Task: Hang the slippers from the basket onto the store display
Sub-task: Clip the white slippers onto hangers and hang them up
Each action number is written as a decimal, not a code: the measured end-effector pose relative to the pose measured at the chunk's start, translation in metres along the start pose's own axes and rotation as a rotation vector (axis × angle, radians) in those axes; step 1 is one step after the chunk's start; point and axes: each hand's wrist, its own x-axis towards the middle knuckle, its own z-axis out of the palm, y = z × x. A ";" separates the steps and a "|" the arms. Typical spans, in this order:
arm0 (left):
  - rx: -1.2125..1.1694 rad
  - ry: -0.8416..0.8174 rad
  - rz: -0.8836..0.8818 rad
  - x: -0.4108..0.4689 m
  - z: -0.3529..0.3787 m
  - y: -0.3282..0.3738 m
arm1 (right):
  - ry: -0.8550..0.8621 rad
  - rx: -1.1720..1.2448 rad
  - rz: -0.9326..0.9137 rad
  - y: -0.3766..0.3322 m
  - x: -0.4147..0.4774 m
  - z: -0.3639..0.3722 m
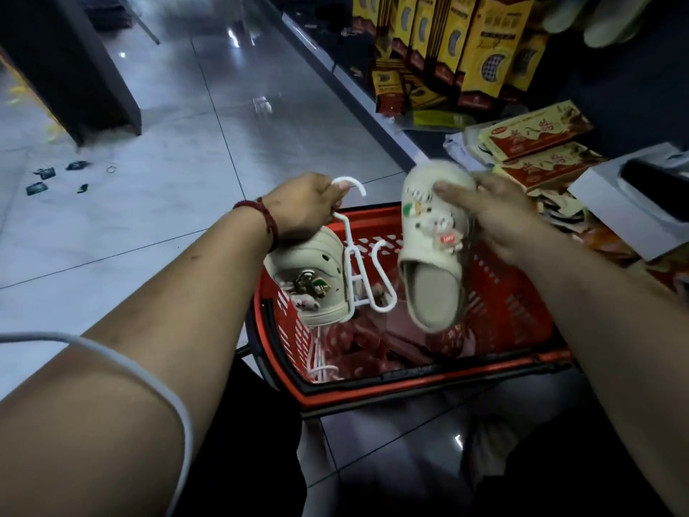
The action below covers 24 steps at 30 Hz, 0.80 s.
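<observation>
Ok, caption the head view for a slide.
Left hand holds hanger bearing one slipper; right hand grips second slipper above basket.

Glossy grey tiled floor (167, 117), dark shelving unit (74, 65), boxed goods (537, 130) stacked at right

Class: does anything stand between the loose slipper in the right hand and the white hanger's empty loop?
Nothing visible does. The loose slipper, held by the right hand, hangs just right of the empty loop, only air above the red basket between them. The left hand grips the hook of the white hanger.
</observation>
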 end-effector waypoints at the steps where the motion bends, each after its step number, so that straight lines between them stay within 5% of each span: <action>1: 0.000 0.013 0.008 0.000 -0.003 0.000 | -0.052 -0.063 0.038 0.012 0.000 0.003; 6: -0.068 0.016 0.024 -0.001 -0.009 0.002 | -0.157 -0.258 0.156 0.057 0.003 0.028; 10: -0.150 0.009 0.035 -0.003 -0.010 0.003 | -0.117 -0.667 -0.048 0.048 -0.002 0.054; 12: -0.156 -0.018 0.050 -0.004 -0.008 0.006 | -0.178 -0.492 -0.136 0.024 -0.014 0.063; 14: -0.175 -0.069 0.066 -0.007 -0.004 0.009 | -0.431 -0.267 -0.088 0.004 -0.029 0.067; 17: -0.288 -0.127 0.070 -0.008 0.004 0.015 | -0.644 -0.269 -0.066 0.000 -0.044 0.068; 24: -0.422 -0.037 0.080 -0.009 0.009 0.023 | -0.409 -0.141 -0.227 -0.003 -0.045 0.072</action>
